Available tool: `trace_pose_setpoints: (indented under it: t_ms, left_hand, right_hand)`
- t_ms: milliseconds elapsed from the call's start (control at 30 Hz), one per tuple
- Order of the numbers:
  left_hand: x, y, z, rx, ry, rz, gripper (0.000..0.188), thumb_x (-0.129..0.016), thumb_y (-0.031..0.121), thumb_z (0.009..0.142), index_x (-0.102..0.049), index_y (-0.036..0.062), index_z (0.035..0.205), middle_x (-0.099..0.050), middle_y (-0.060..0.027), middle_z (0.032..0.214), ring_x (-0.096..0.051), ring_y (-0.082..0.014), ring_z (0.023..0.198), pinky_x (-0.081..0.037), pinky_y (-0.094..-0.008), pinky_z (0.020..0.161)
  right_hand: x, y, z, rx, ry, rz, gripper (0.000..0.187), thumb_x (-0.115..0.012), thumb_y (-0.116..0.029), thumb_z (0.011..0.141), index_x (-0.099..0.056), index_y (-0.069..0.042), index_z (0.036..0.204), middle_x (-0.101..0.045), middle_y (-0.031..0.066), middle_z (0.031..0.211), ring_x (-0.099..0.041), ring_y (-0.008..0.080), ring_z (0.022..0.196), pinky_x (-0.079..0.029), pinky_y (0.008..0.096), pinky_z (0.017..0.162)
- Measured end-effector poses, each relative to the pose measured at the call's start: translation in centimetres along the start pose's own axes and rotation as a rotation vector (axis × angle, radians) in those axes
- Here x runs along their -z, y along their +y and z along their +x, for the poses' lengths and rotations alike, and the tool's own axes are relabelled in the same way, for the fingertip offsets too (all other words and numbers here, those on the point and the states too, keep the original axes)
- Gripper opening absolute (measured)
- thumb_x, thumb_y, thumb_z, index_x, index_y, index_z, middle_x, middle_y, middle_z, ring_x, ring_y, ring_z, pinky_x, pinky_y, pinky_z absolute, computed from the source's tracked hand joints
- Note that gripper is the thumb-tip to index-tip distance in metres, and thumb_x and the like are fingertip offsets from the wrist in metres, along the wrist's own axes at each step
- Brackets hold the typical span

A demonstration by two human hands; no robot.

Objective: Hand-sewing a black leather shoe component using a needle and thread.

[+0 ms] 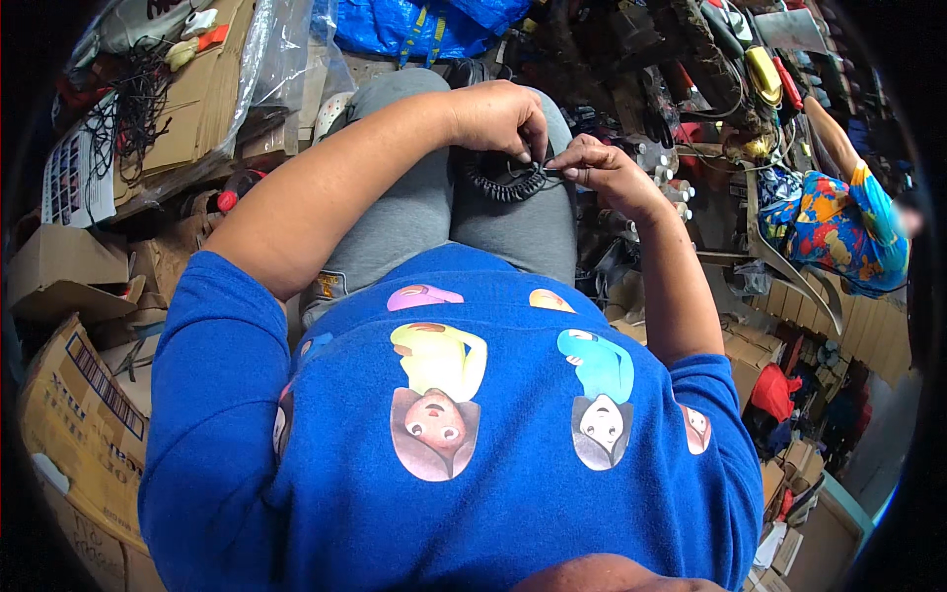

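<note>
You're pinching the black coiled cord on your lap: left hand clamped on its top, right hand fingers closed on the straight end. Coil hanging just below both. Looks mid-job; cord not yet set down.

Both forearms reach forward, left hand and right hand meeting, fingers pinched.

Seated in grey trousers, the person pinches a black coiled cord over the knees with the left hand and right hand, fingertips nearly touching. Cardboard boxes lie at the left; another person's patterned sleeve shows at the right.
</note>
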State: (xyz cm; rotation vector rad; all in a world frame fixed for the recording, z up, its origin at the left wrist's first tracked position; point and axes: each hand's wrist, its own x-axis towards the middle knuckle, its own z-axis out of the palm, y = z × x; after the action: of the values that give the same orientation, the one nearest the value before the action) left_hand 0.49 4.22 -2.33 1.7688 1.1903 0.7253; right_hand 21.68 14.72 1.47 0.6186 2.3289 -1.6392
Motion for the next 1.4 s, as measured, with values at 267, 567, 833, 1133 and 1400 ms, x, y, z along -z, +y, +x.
trace_pose_setpoints:
  t_ms: [267,567,833,1133,1400]
  left_hand:
    - [-0.4,-0.3,-0.4,0.02,0.077,-0.021,0.02,-0.074,0.006,0.062,-0.072,0.0115,0.081,-0.058,-0.0051,0.084,-0.059,-0.0201,0.08,-0.048,-0.0313,0.073]
    - [0.3,1.4,-5.7,0.013,0.464,0.174,0.037,-0.044,-0.012,0.069,-0.061,0.0052,0.098,-0.052,-0.0137,0.097,-0.055,-0.0251,0.086,-0.046,-0.0323,0.08]
    - [-3.0,4.8,-9.5,0.056,0.546,0.477,0.02,-0.067,0.006,0.069,-0.07,0.0149,0.087,-0.058,-0.0021,0.08,-0.055,-0.0223,0.085,-0.04,-0.0349,0.078]
    - [-3.8,3.7,-7.5,0.1,0.592,0.452,0.02,-0.068,0.011,0.071,-0.071,0.0201,0.089,-0.054,0.0011,0.076,-0.051,-0.0186,0.085,-0.032,-0.0362,0.081]
    - [-3.3,2.2,-6.4,0.1,0.505,0.492,0.019,-0.067,0.014,0.073,-0.072,0.0275,0.086,-0.053,0.0026,0.078,-0.05,-0.0186,0.085,-0.033,-0.036,0.078]
  right_hand:
    - [-2.1,0.3,0.4,-0.008,0.156,0.0,0.017,-0.068,-0.007,0.079,-0.07,-0.007,0.096,-0.059,0.001,0.084,-0.055,0.0112,0.084,-0.044,0.0255,0.076]
    - [-3.8,-0.8,-1.7,0.048,0.335,-0.075,0.018,-0.068,-0.01,0.079,-0.07,-0.011,0.096,-0.048,0.0019,0.076,-0.05,0.0117,0.073,-0.043,0.0266,0.067]
    - [-6.4,-2.0,-3.1,-0.003,0.41,-0.278,0.032,-0.063,-0.002,0.076,-0.067,-0.014,0.106,-0.048,0.0087,0.078,-0.054,0.0223,0.076,-0.043,0.0321,0.071]
    - [-6.2,0.0,-3.1,0.001,0.38,-0.037,0.037,-0.061,-0.002,0.076,-0.068,-0.018,0.109,-0.051,0.0058,0.08,-0.053,0.017,0.083,-0.041,0.0281,0.079]
    - [-2.7,0.7,-1.4,-0.015,0.168,-0.038,0.033,-0.058,-0.001,0.079,-0.069,-0.017,0.106,-0.053,0.0038,0.087,-0.053,0.0164,0.089,-0.042,0.0267,0.081]
